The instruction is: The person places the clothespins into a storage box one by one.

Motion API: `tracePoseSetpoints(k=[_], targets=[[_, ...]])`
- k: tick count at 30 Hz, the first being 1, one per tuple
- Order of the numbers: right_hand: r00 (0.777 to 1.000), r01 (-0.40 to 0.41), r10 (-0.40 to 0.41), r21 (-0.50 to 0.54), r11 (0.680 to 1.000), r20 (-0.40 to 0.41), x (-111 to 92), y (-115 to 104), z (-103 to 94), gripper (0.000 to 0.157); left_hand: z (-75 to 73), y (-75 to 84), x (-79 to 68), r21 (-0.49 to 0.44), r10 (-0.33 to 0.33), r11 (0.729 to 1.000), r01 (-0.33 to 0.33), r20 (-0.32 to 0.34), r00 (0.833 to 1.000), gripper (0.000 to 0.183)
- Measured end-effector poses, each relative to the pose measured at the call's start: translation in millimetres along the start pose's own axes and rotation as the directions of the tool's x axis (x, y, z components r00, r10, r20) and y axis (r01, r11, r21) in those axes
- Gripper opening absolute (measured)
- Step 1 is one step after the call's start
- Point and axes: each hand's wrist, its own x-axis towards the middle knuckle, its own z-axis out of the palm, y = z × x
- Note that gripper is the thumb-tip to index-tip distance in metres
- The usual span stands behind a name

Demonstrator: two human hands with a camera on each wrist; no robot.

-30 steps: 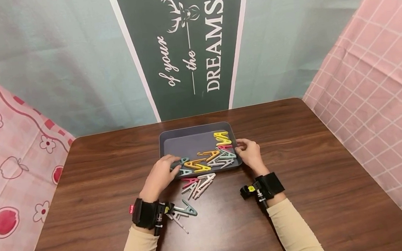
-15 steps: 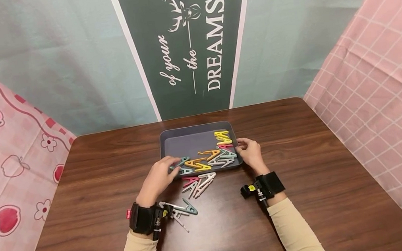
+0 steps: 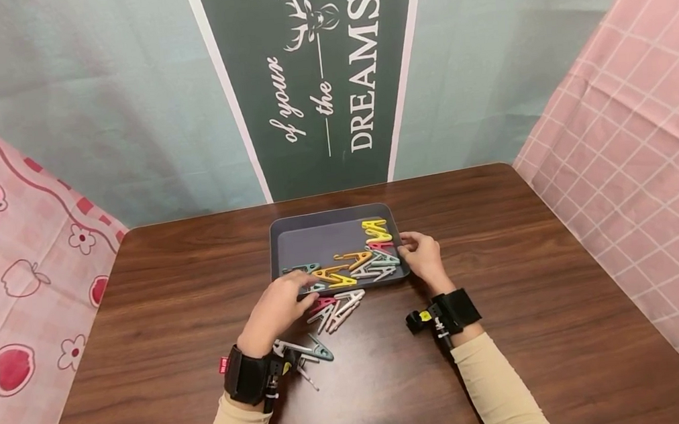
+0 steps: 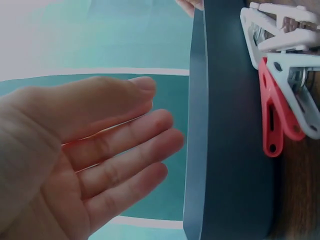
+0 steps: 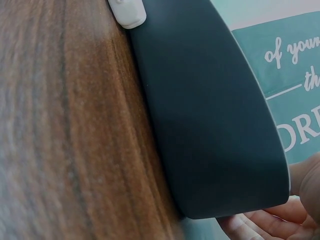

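My left hand (image 3: 275,308) hovers over the near left corner of a dark grey tray (image 3: 298,228). In the left wrist view the fingers (image 4: 132,162) are loosely extended with nothing between them. Under and beside that hand, a dark green clothespin (image 3: 303,268), orange clothespins (image 3: 354,260) and a yellow clothespin (image 3: 342,282) lie in the tray. My right hand (image 3: 422,258) holds the tray's right wall, thumb at the rim and fingers along the outside. In the right wrist view, the tray corner (image 5: 225,150) partly hides those fingers.
Just outside the tray's near wall lie a red clothespin (image 4: 277,110) and several white ones (image 3: 349,296). Nearer to me, a green clothespin (image 3: 322,349) and pale ones lie on the wooden table (image 3: 503,278), partly behind the left wrist. Yellow clothespins (image 3: 375,230) line the tray's right side.
The left hand has let go of the dark green clothespin, which lies at the tray's left side, and has shifted right and toward the near rim. The right hand stays on the tray.
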Motion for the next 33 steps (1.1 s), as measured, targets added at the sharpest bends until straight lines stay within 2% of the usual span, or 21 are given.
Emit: tracePoseSetpoints(k=[9,14,20,25,29,33], targets=[[1.0,-0.005,0.005,-0.002,1.0,0.002,1,0,-0.3,0.033,8.3,3.0,2.5,0.002,0.002,1.0,-0.002,0.019,1.0,0.025],[1.0,-0.009,0.009,0.0,1.0,0.002,2,1,0.7,0.033,12.8,6.6,3.8,0.028,0.062,0.998,-0.062,0.021,0.998,0.021],[1.0,-0.006,0.006,-0.005,1.0,-0.005,2,2,0.4,0.032,11.2,14.5,1.0,0.055,0.09,0.994,-0.09,-0.006,0.996,0.018],[1.0,0.001,-0.001,-0.006,1.0,-0.01,4,3,0.8,0.032,16.2,18.3,1.3,0.073,0.15,0.986,-0.153,0.04,0.988,0.013],[0.999,0.024,-0.023,0.01,1.0,-0.025,3,5,0.8,0.03,21.1,19.2,1.3,0.071,0.111,0.991,-0.117,0.086,0.99,0.017],[0.999,0.032,-0.031,0.016,0.999,-0.023,3,6,0.7,0.029,25.2,19.2,0.1,0.085,0.045,0.995,-0.052,0.087,0.995,0.018]])
